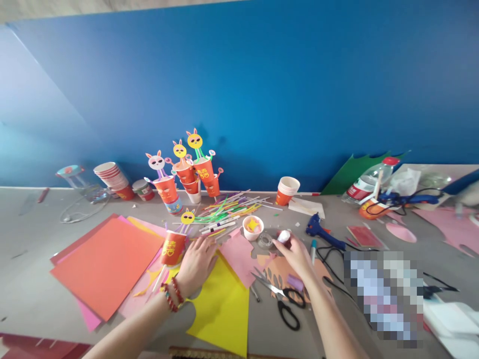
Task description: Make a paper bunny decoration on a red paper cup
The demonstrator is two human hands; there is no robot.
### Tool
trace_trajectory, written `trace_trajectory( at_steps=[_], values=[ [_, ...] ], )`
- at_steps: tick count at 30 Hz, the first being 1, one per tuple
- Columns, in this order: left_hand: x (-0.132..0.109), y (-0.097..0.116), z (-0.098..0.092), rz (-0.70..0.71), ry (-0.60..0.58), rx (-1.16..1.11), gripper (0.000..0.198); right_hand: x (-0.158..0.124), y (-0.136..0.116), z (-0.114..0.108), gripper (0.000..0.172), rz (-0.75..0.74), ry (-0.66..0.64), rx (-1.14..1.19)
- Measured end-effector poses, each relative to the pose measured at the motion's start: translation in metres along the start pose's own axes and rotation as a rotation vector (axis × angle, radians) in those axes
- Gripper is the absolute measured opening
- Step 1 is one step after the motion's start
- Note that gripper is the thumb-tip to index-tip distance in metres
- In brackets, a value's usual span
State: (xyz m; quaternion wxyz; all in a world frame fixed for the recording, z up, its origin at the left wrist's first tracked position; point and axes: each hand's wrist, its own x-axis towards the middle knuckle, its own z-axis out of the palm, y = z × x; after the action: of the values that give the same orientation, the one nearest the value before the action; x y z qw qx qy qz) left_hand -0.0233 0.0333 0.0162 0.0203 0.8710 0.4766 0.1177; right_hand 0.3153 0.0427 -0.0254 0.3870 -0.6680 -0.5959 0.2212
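Note:
My left hand (pixel 198 259) lies with its fingers stretched out over the near end of some pens (pixel 220 227) and a sheet of yellow paper (pixel 220 304). Just left of it is a red paper cup (pixel 174 248) with a yellow rabbit face (pixel 187 216) on top and a white stick. My right hand (pixel 295 255) pinches a small white cylinder (pixel 284 236), whose kind I cannot make out. Close by are a tape roll (pixel 265 240), a white tub (pixel 253 228) of paper cutouts, and scissors (pixel 279 291) with black handles, lying partly spread.
Finished-looking rabbit cups (pixel 164 189) stand along the wall beside loose coloured sticks (pixel 232 208). Orange paper (pixel 108 269) lies at left. A blue glue gun (pixel 324 232) and its cable are right of my right hand. A bottle (pixel 368 182) stands further back.

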Motion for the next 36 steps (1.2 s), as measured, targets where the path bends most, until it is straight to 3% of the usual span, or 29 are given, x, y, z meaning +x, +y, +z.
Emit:
trace_trajectory(
  at_steps=[3, 7, 15, 18, 20, 23, 24, 26, 29, 30, 33, 36],
  values=[
    [-0.012, 0.015, 0.000, 0.063, -0.079, -0.044, 0.026, 0.001, 0.001, 0.001, 0.040, -0.001, 0.002, 0.016],
    [-0.024, 0.032, 0.003, 0.034, -0.144, -0.028, 0.032, 0.002, 0.005, 0.001, 0.044, -0.007, 0.016, 0.043],
    [-0.026, 0.059, -0.002, 0.036, -0.229, 0.059, 0.046, -0.002, 0.011, -0.008, 0.062, -0.014, 0.040, 0.105],
    [-0.028, 0.060, 0.002, 0.055, -0.203, 0.071, 0.050, -0.011, -0.003, -0.024, 0.067, -0.074, 0.138, 0.009],
    [-0.029, 0.059, 0.006, 0.063, -0.185, 0.070, 0.049, -0.023, -0.021, -0.035, 0.064, -0.158, 0.282, -0.169],
    [-0.031, 0.058, 0.009, 0.060, -0.172, 0.063, 0.047, -0.054, -0.055, -0.038, 0.046, -0.328, 0.396, -0.326],
    [-0.030, 0.058, 0.009, 0.058, -0.170, 0.060, 0.046, -0.066, -0.066, -0.034, 0.037, -0.397, 0.351, -0.320],
    [-0.029, 0.060, 0.010, 0.052, -0.168, 0.055, 0.045, -0.089, -0.083, -0.017, 0.025, -0.520, 0.134, -0.292],
    [-0.026, 0.062, 0.010, 0.039, -0.167, 0.051, 0.044, -0.113, -0.096, 0.014, 0.042, -0.589, -0.180, -0.307],
    [-0.026, 0.062, 0.010, 0.035, -0.167, 0.044, 0.045, -0.116, -0.097, 0.022, 0.049, -0.589, -0.215, -0.311],
    [-0.026, 0.057, 0.007, 0.036, -0.170, -0.023, 0.046, -0.110, -0.094, 0.029, 0.052, -0.557, -0.196, -0.275],
    [-0.027, 0.047, 0.002, 0.046, -0.152, -0.162, 0.039, -0.083, -0.093, 0.016, 0.046, -0.552, -0.041, -0.249]
  ],
)
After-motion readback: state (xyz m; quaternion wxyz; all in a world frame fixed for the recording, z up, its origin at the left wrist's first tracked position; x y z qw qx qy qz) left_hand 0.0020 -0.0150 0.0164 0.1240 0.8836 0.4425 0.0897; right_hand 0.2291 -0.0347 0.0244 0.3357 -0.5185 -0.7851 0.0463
